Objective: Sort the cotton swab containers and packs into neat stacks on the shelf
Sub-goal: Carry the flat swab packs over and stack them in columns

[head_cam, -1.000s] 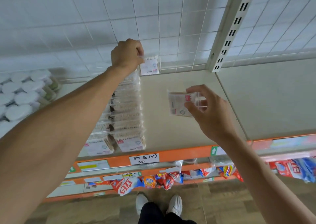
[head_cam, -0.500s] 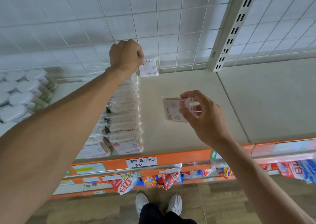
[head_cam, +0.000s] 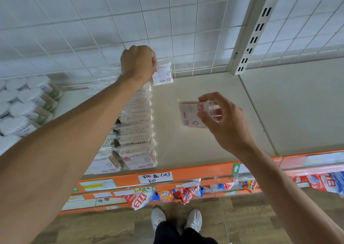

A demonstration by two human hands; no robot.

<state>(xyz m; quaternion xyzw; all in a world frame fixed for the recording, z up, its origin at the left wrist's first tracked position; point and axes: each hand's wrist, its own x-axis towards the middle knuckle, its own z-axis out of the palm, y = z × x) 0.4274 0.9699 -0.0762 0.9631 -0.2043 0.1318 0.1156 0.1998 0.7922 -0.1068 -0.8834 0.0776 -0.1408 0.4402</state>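
Observation:
My left hand [head_cam: 138,63] is curled at the back of the beige shelf [head_cam: 195,143], pinching a cotton swab pack [head_cam: 163,75] that stands upright against the wire grid. In front of it, rows of clear swab packs [head_cam: 136,130] run toward the shelf's front edge. My right hand [head_cam: 221,121] holds another flat swab pack [head_cam: 190,115] by its clear end, raised above the bare middle of the shelf. Round white-lidded swab containers [head_cam: 20,102] are stacked at the far left.
A white slotted upright post [head_cam: 260,26] divides this shelf from the bare one on the right [head_cam: 297,109]. The orange front rail [head_cam: 204,171] carries a handwritten label. Bagged goods hang below. My shoes stand on the wooden floor.
My right hand has lowered slightly with its pack, drifting toward the shelf's front. My left hand keeps its pinch on the upright pack at the back.

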